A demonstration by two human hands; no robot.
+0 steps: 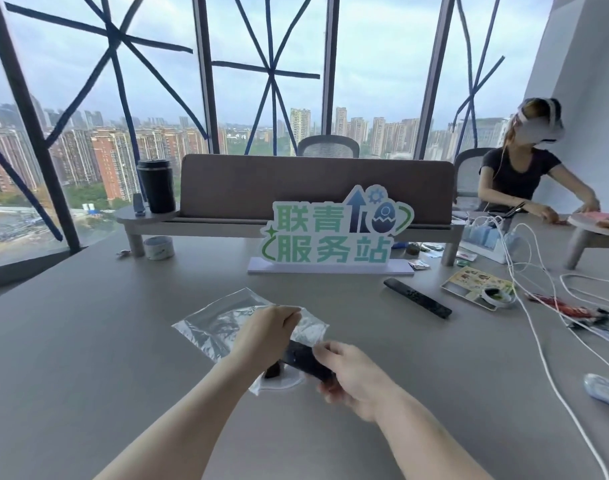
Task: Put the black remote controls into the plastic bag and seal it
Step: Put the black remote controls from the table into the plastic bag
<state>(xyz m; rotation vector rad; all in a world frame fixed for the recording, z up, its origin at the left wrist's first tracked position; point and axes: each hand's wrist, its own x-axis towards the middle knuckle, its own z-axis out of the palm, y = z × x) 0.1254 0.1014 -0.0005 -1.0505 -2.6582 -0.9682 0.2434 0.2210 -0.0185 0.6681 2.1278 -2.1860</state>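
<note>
Left hand [266, 336]: fingers pinched on the upper edge of the plastic bag [223, 327].
Right hand [353, 379]: closed around one end of a black remote control [301, 358], its far end at the bag's mouth.
Plastic bag: clear, lying on the tabletop [88, 341].
Second remote control [417, 298]: flat on the tabletop, well apart to the right.

Two bare forearms entering from 6 o'clock, no sleeves visible up to the frame edge, left hand [266, 336] toward 12 o'clock of centre, right hand [353, 377] toward 3 o'clock of it, no rings, no watch, no gloves, fingernails blurred
</note>
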